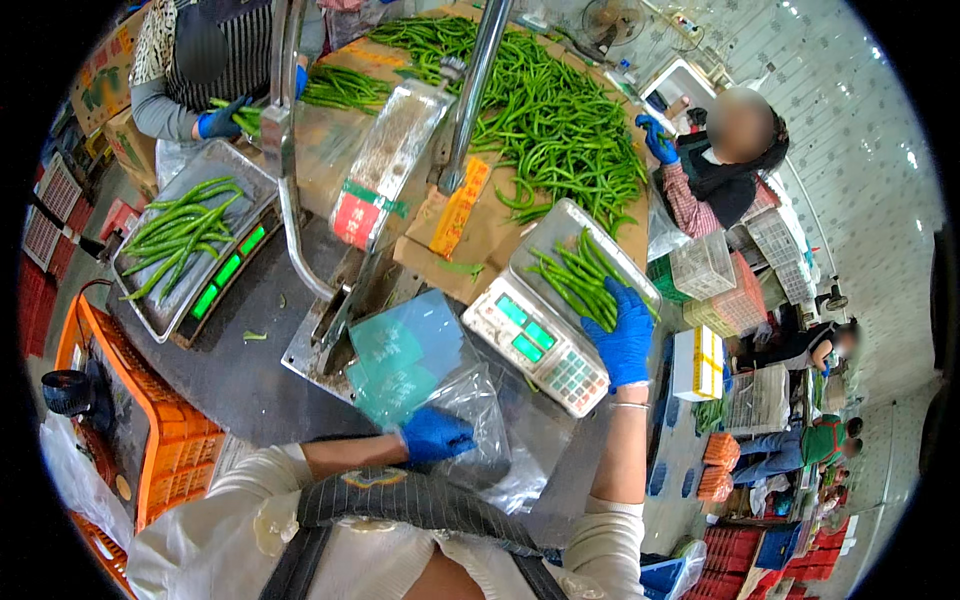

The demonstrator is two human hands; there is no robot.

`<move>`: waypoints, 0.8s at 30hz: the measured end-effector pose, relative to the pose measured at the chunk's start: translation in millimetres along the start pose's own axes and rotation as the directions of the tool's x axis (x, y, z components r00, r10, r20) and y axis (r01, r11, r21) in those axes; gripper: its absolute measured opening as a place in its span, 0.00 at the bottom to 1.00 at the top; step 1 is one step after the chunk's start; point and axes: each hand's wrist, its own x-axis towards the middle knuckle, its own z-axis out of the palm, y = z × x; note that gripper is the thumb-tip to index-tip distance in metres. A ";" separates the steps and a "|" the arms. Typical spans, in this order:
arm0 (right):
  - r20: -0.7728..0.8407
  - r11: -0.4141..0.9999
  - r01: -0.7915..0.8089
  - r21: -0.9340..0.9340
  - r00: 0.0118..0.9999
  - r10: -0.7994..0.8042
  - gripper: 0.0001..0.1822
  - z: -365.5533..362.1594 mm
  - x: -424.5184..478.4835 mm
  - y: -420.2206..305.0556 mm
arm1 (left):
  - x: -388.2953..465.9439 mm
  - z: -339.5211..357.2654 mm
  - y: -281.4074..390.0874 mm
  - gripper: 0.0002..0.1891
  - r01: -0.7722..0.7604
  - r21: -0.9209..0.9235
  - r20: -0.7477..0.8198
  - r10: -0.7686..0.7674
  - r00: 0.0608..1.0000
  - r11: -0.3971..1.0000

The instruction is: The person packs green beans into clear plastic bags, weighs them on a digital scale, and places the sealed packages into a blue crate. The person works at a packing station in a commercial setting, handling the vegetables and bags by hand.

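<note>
My right hand (624, 330), in a blue glove, curls its fingers over the lower end of a bunch of long green chili peppers (571, 279). They lie in the metal pan (536, 247) of a white digital scale (536, 349) with lit green displays. Low in front of my body, my left hand (439, 435), gloved too, pinches a clear plastic bag (480, 401); its fingertips are partly hidden. Just above that hand lie several teal printed sheets or bags (401, 349). A metal stand (319, 337) with an upright bar rises beside them.
A second scale (161, 300) bears more peppers (187, 232) at left. A large pepper heap (555, 112) covers the far cardboard. One co-worker's gloved hand (225, 118) holds peppers; another's glove (658, 139) is beyond the heap. A metal post (480, 82) and an orange crate (165, 427) flank the table.
</note>
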 end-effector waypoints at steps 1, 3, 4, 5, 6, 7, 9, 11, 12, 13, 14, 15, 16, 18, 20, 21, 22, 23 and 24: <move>0.022 0.998 -0.024 0.050 0.999 0.023 0.20 7.8 1.2 4.9 | -0.2 -1.3 1.0 0.16 -0.034 -0.004 -0.010 0.034 0.999 0.999; 0.079 0.984 -0.077 0.159 0.995 0.065 0.17 23.1 5.1 6.8 | -2.8 -2.3 0.5 0.16 -0.087 -0.012 -0.028 0.087 0.996 0.996; 0.078 0.977 -0.034 0.212 0.997 0.017 0.10 30.7 11.4 1.4 | -3.9 -2.4 -0.6 0.13 -0.073 -0.016 -0.019 0.073 0.997 0.997; 0.114 0.986 -0.009 0.165 0.993 -0.010 0.09 35.7 21.3 -3.0 | -1.2 -3.1 -2.6 0.12 -0.108 -0.026 -0.090 0.105 0.990 0.994; 0.156 0.992 0.011 0.129 0.987 -0.031 0.09 40.8 31.6 -13.2 | -2.6 -5.8 -0.5 0.11 -0.132 -0.033 -0.153 0.126 0.980 0.991; 0.192 0.996 0.027 0.084 0.980 -0.043 0.08 46.3 41.9 -17.7 | -1.9 -8.5 -0.6 0.10 -0.168 -0.036 -0.210 0.157 0.965 0.985; 0.220 0.994 0.082 0.069 0.971 -0.096 0.10 68.6 69.4 -13.7 | -5.1 1.6 -2.7 0.08 -0.137 -0.169 -0.260 0.090 0.962 0.976; 0.261 0.989 0.132 0.070 0.954 -0.146 0.13 87.3 108.5 -2.1 | -1.8 8.7 -3.4 0.08 -0.117 -0.264 -0.350 0.018 0.937 0.957; 0.268 0.986 0.166 -0.005 0.950 -0.158 0.14 102.1 127.1 7.9 | 1.4 0.7 0.2 0.13 -0.072 -0.155 -0.253 0.031 0.967 0.985; 0.275 0.977 0.196 -0.080 0.947 -0.168 0.15 121.2 144.5 20.2 | 1.6 1.2 0.6 0.13 -0.131 -0.268 -0.337 0.035 0.941 0.954; 0.325 0.966 0.186 -0.182 0.938 -0.119 0.16 135.8 162.2 31.1 | 2.8 -2.4 0.9 0.13 -0.083 -0.237 -0.209 0.033 0.977 0.968; 0.427 0.954 0.125 -0.271 0.904 0.003 0.16 153.3 183.2 37.8 | 3.1 -3.8 -2.2 0.13 -0.028 -0.192 -0.084 0.012 0.996 0.981; 0.479 0.941 0.081 -0.328 0.873 0.091 0.16 167.7 199.7 46.3 | 1.2 7.6 -9.9 0.13 -0.008 -0.188 -0.007 0.006 1.000 0.982; 0.545 0.921 0.027 -0.388 0.813 0.205 0.16 198.9 221.1 62.1 | 9.1 -8.0 -10.0 0.14 0.023 -0.182 0.199 0.014 0.980 0.983; 0.564 0.913 -0.013 -0.408 0.783 0.263 0.16 223.8 242.5 81.3 | 14.0 -15.5 -16.5 0.14 0.021 -0.199 0.167 0.013 0.986 0.980; 0.473 0.943 -0.145 -0.299 0.836 0.279 0.16 241.9 249.5 90.7 | 14.4 -15.7 -20.3 0.14 0.030 -0.202 0.158 0.002 0.987 0.979; 0.430 0.937 -0.158 -0.311 0.856 0.287 0.16 252.2 263.6 113.0 | 15.8 -14.8 -22.0 0.14 0.018 -0.213 0.164 0.018 0.986 0.977; 0.426 0.938 -0.179 -0.298 0.854 0.298 0.16 272.2 259.4 121.9 | 15.4 -15.8 -24.1 0.14 0.023 -0.217 0.179 0.016 0.984 0.976; 0.487 0.902 -0.342 -0.263 0.760 0.430 0.17 274.0 256.5 118.0 | 16.6 -15.7 -24.1 0.14 0.030 -0.229 0.183 0.013 0.983 0.973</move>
